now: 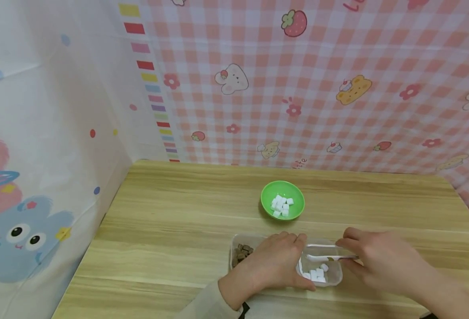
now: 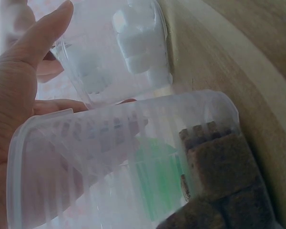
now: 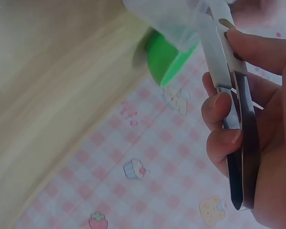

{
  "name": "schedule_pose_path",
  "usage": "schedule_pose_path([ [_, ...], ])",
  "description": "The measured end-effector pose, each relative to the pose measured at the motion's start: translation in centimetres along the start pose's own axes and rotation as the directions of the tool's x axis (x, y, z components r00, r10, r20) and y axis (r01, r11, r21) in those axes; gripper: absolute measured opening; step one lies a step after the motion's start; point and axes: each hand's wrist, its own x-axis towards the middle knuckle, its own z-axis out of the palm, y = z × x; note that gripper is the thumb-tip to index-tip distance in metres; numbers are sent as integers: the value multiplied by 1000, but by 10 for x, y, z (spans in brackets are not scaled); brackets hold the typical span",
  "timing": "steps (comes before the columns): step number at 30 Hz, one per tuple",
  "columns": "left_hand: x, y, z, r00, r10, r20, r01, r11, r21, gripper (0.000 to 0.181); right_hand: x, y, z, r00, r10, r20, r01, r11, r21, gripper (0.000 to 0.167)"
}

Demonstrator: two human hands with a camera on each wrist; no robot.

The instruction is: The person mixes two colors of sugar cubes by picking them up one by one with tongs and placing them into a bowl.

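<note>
My left hand (image 1: 276,261) grips the left end of a clear plastic container (image 1: 340,275), thumb on the near side and fingers on the far side. Several white cubes (image 1: 317,275) lie on its floor. My right hand (image 1: 385,261) holds metal tongs with white tips (image 3: 217,55); in the head view the tips reach in over this container, with no cube visible between them. Partly behind my left hand stands a second clear container (image 2: 100,112), holding brown cubes (image 2: 224,167). Farther back is a green bowl (image 1: 265,201) with several white cubes inside.
Everything stands on a wood-grain table (image 1: 178,212). A pink checked cloth (image 1: 258,57) hangs along its back edge, and a white cartoon-printed cloth (image 1: 71,110) hangs at the left.
</note>
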Motion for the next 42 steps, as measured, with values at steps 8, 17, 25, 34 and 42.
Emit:
schedule_pose_path([
  [8,-1,0,-1,1000,2,20,-2,1000,-2,96,5,-10,13,1000,-23,20,23,999,-21,31],
  [17,-1,0,-2,1000,-10,28,10,1000,-8,96,8,-16,12,998,25,61,-23,999,-28,27],
  [25,-2,0,-2,1000,-7,21,8,1000,-13,96,8,-10,5,999,-3,48,8,995,-98,27],
  [34,-2,-1,-1,1000,-5,10,5,1000,-13,95,8,-11,4,997,20,73,-16,998,-63,31],
  [42,-1,-1,0,1000,5,12,-5,1000,-12,97,12,-15,11,996,5,90,3,997,-83,32],
])
